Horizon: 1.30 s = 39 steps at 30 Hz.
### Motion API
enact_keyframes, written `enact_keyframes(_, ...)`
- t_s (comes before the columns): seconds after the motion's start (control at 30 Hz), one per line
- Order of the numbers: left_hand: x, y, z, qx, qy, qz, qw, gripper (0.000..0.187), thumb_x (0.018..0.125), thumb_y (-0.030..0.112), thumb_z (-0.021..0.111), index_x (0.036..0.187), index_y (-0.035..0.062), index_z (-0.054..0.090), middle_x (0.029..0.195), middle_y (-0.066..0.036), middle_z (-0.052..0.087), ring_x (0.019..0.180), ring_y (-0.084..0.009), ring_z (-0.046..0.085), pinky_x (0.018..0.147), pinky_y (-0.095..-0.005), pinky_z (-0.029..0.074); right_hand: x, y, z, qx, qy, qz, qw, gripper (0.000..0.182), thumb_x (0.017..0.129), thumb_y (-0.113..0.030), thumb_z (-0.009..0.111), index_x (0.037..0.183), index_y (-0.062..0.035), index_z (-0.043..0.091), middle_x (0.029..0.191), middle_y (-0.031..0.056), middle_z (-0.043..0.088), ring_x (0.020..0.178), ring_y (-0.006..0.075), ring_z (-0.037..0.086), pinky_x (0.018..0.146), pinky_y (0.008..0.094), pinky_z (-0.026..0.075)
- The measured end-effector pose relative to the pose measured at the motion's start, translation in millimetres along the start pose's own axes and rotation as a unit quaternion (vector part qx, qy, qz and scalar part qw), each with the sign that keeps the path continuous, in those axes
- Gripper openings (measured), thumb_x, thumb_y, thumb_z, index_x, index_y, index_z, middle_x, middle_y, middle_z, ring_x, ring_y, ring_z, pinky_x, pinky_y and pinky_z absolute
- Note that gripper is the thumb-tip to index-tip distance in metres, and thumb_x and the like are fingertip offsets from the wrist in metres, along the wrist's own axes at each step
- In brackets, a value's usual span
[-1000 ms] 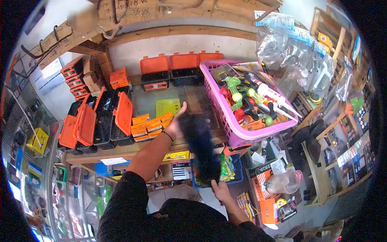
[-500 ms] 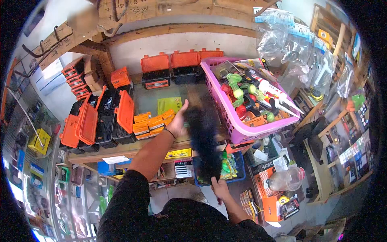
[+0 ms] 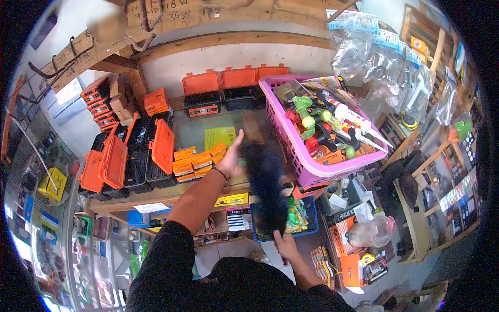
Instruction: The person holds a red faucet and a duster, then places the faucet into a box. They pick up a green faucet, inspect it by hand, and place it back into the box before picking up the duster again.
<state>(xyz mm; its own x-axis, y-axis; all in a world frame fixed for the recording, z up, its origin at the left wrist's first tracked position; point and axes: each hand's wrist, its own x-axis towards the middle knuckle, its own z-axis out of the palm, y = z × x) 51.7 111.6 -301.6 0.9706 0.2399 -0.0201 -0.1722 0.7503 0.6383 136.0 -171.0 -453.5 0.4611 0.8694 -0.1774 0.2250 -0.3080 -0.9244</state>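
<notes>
My right hand [image 3: 286,244] is closed around the lower end of a long, dark duster [image 3: 267,187], which is smeared by motion. The duster stands up from that fist, over the front edge of the glass-topped counter [image 3: 195,127]. Beside its upper part is my left hand [image 3: 230,158], thumb pointing up and palm turned toward the duster; some of its fingers are hidden. Small orange boxes [image 3: 201,163] lie in rows just left of that hand, and a yellow-green packet [image 3: 219,137] lies behind them.
A pink basket [image 3: 325,174] full of tools stands on the right. Black cases with orange lids [image 3: 162,146] line the left, with more [image 3: 201,99] at the back. Below the counter edge is a blue basket [image 3: 315,223]. Metal hooks [image 3: 73,49] jut from a beam overhead.
The duster has shifted slightly to the right and is still blurred. Both hands keep nearly the same places, and the whole view has moved a little.
</notes>
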Motion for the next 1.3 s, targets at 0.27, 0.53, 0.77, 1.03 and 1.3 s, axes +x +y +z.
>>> enact_keyframes(0.27, 3.0, -1.6, -3.8, 0.008, 0.018, -0.004, 1.0, 0.084, 0.072, 0.069, 0.026, 0.121, 0.0002, 0.03, 0.117, -0.022, 0.041, 0.108, -0.0344, 0.041, 0.091, -0.0473, 0.031, -2.2, -0.5, -0.9, 0.054, -0.011, 0.027, 0.998, 0.049, 0.084, -0.04, 0.041, 0.048, -0.0063, 0.043, 0.041, 0.0014, 0.042, 0.035, 0.0113, 0.039, 0.035, 0.0264, 0.03)
enact_keyframes(0.53, 7.8, -2.1, -19.0, -0.09, -0.087, -0.027, 0.992, 0.082, 0.073, 0.067, 0.029, 0.118, -0.0011, 0.034, 0.117, -0.023, 0.041, 0.104, -0.036, 0.042, 0.089, -0.0454, 0.034, -2.0, -10.8, -2.0, -0.013, -0.007, -0.023, 1.0, 0.054, 0.084, -0.044, 0.039, 0.046, -0.0053, 0.043, 0.04, 0.0027, 0.041, 0.034, 0.0134, 0.04, 0.035, 0.0269, 0.03)
enact_keyframes(0.77, 8.2, -1.7, -15.3, -0.127, -0.15, -0.023, 0.98, 0.079, 0.074, 0.066, 0.031, 0.114, -0.0012, 0.038, 0.109, -0.02, 0.049, 0.099, -0.0302, 0.048, 0.089, -0.0426, 0.033, 4.6, -10.1, -4.0, 0.024, -0.009, 0.047, 0.999, 0.052, 0.082, -0.046, 0.043, 0.05, -0.0046, 0.044, 0.042, 0.0035, 0.041, 0.036, 0.013, 0.041, 0.035, 0.0262, 0.031)
enact_keyframes(1.03, 9.5, -0.9, -22.6, -0.147, -0.208, -0.031, 0.967, 0.077, 0.074, 0.063, 0.035, 0.117, -0.0008, 0.035, 0.114, -0.021, 0.045, 0.105, -0.0317, 0.045, 0.086, -0.0474, 0.036, 6.2, -8.3, -8.4, -0.017, -0.018, 0.08, 0.996, 0.05, 0.083, -0.042, 0.042, 0.052, -0.0035, 0.048, 0.045, 0.0036, 0.045, 0.042, 0.0139, 0.045, 0.039, 0.0273, 0.033)
enact_keyframes(1.3, 2.2, -2.5, 3.9, -0.075, 0.023, 0.024, 0.997, 0.075, 0.077, 0.061, 0.03, 0.116, -0.0034, 0.036, 0.115, -0.022, 0.043, 0.104, -0.035, 0.044, 0.09, -0.0464, 0.033, 6.3, 4.5, 8.1, -0.023, -0.025, -0.014, 0.999, 0.053, 0.083, -0.045, 0.04, 0.05, -0.0036, 0.046, 0.043, 0.002, 0.041, 0.04, 0.0136, 0.042, 0.04, 0.0286, 0.032)
